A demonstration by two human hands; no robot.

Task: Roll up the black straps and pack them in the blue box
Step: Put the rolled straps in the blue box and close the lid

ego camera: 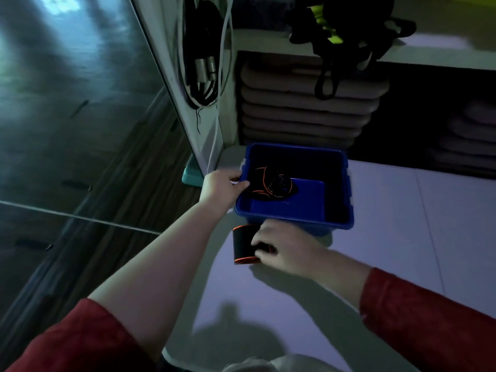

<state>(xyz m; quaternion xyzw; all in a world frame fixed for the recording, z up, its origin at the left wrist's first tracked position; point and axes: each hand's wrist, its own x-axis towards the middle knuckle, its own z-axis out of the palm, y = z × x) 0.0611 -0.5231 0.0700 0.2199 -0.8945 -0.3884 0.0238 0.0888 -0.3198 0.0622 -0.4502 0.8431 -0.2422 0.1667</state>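
The left hand [224,185] is gripping the left rim of the blue box [295,221], with the thumb lying over the edge. The box is standing on a pale table [402,237], at its far left part. Inside the box, on the left side, some rolled black straps [273,183] with orange edges are lying together. The right hand [281,248] is closing its fingers around another rolled strap [243,244], also black with orange edges, which is staying on the table just near of the box and touching nothing of it. Both sleeves [429,318] are red. Behind the box, grey mats [308,108] are lying stacked under a shelf.
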